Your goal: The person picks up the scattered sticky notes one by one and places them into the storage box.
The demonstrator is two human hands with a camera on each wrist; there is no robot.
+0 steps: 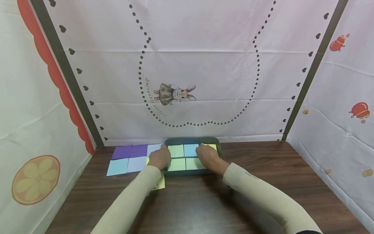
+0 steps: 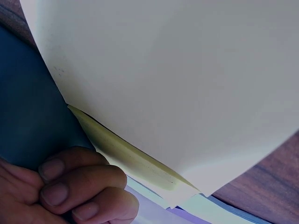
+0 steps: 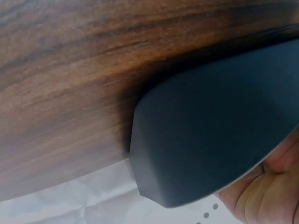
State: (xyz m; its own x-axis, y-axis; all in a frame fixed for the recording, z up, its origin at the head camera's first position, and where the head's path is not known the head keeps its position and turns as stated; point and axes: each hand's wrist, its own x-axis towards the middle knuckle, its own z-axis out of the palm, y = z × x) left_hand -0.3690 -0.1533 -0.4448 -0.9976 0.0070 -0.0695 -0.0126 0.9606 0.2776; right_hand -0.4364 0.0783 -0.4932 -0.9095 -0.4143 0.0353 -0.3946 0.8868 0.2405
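A dark green tray (image 1: 191, 173) by the back wall holds green, blue and yellow sticky notes laid in two rows. My left hand (image 1: 160, 157) is at the tray's left edge. In the left wrist view its fingers (image 2: 93, 184) curl towards the palm; index and thumb are hidden. A large pale sheet (image 2: 168, 84) with a yellow strip (image 2: 126, 149) under it fills much of that view. My right hand (image 1: 208, 156) reaches over the tray's right part, beside a blue note (image 1: 191, 150) and a yellow note (image 1: 211, 146). Its fingertips are hidden.
Left of the tray lie purple notes (image 1: 138, 150), blue notes (image 1: 117, 166) and a yellow note (image 1: 161, 182) partly under the left sleeve. Patterned cloth (image 1: 204, 65) hangs around the wooden table (image 1: 187, 208). In the right wrist view the tray wall (image 3: 201, 135) hides part of the hand.
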